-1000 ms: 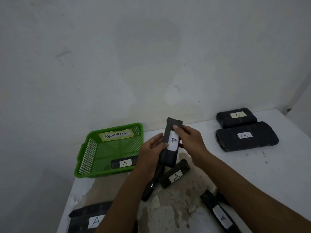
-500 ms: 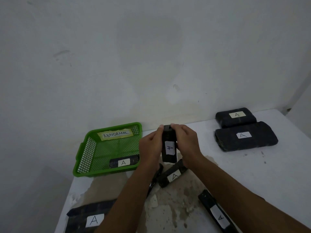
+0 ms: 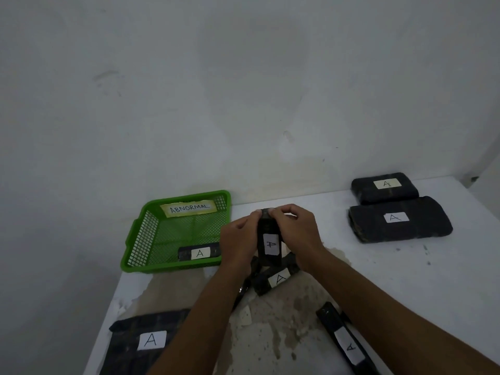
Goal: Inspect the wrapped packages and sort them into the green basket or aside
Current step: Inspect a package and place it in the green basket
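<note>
I hold a narrow black wrapped package (image 3: 269, 243) upright above the table's middle, its white "A" label facing me. My left hand (image 3: 239, 239) grips its left side and my right hand (image 3: 296, 235) its right side, fingertips meeting on the top end. The green basket (image 3: 140, 239) marked "ABNORMAL" stands to the left and holds one small labelled package (image 3: 198, 252). Under my hands lies another small package (image 3: 277, 278); a dark one beside it is mostly hidden by my left forearm.
Two larger labelled packages (image 3: 384, 186) (image 3: 399, 219) lie at the back right of the white table (image 3: 405, 280). A big package (image 3: 146, 342) sits at the front left and a long narrow one (image 3: 346, 345) at the front right. The wall rises right behind.
The held package went from tilted with its label askew to upright, and both hands have closed in around its top end. The view has shifted slightly.
</note>
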A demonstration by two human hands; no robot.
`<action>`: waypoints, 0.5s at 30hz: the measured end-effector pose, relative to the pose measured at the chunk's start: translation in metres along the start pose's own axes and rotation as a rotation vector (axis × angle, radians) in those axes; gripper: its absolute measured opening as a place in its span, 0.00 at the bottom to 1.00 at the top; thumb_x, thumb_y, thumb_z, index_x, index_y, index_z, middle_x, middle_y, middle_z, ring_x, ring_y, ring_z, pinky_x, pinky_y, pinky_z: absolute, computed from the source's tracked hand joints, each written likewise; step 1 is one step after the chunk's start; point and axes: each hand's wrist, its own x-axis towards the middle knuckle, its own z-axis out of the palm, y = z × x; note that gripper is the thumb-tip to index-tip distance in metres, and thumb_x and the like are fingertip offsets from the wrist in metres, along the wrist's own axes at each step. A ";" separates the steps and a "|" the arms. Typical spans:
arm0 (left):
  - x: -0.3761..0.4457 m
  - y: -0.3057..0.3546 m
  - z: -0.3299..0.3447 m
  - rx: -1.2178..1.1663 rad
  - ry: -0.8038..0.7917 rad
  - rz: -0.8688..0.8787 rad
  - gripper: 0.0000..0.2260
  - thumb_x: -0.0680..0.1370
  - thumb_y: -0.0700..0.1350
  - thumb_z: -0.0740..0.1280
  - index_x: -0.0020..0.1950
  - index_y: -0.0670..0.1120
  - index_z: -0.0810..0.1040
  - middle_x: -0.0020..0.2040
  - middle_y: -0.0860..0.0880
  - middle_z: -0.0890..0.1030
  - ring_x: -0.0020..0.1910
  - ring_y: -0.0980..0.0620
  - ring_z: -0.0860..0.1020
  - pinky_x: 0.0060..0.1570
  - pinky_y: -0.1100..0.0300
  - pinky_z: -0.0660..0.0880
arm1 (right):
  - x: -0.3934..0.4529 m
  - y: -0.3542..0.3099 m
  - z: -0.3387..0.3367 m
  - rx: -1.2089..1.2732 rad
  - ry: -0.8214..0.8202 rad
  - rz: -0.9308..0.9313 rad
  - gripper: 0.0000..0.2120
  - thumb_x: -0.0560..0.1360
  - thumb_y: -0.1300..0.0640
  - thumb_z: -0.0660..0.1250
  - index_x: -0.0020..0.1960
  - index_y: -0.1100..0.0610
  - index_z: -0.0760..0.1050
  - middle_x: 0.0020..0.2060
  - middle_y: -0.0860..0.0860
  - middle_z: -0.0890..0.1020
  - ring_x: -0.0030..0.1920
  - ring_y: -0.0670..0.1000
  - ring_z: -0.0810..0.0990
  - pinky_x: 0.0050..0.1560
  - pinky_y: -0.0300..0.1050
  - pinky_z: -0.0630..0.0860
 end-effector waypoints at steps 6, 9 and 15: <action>0.007 0.004 -0.039 -0.397 -0.016 -0.298 0.11 0.82 0.48 0.65 0.59 0.44 0.79 0.53 0.42 0.85 0.52 0.44 0.83 0.43 0.49 0.82 | -0.004 0.025 0.001 -0.262 -0.338 -0.195 0.14 0.78 0.53 0.70 0.63 0.53 0.77 0.53 0.48 0.83 0.52 0.47 0.82 0.54 0.45 0.82; 0.013 -0.002 -0.061 -0.364 -0.042 -0.257 0.14 0.81 0.52 0.65 0.62 0.45 0.78 0.55 0.43 0.84 0.55 0.44 0.82 0.44 0.49 0.82 | -0.006 0.036 0.015 -0.377 -0.417 -0.245 0.19 0.79 0.53 0.68 0.69 0.52 0.74 0.58 0.52 0.82 0.54 0.51 0.82 0.54 0.47 0.82; 0.040 -0.016 -0.112 -0.164 -0.017 -0.066 0.12 0.76 0.41 0.73 0.58 0.43 0.78 0.54 0.40 0.83 0.48 0.47 0.84 0.39 0.58 0.83 | 0.002 0.038 0.062 -0.419 -0.495 -0.224 0.22 0.79 0.52 0.68 0.72 0.51 0.72 0.59 0.52 0.80 0.53 0.50 0.82 0.50 0.45 0.83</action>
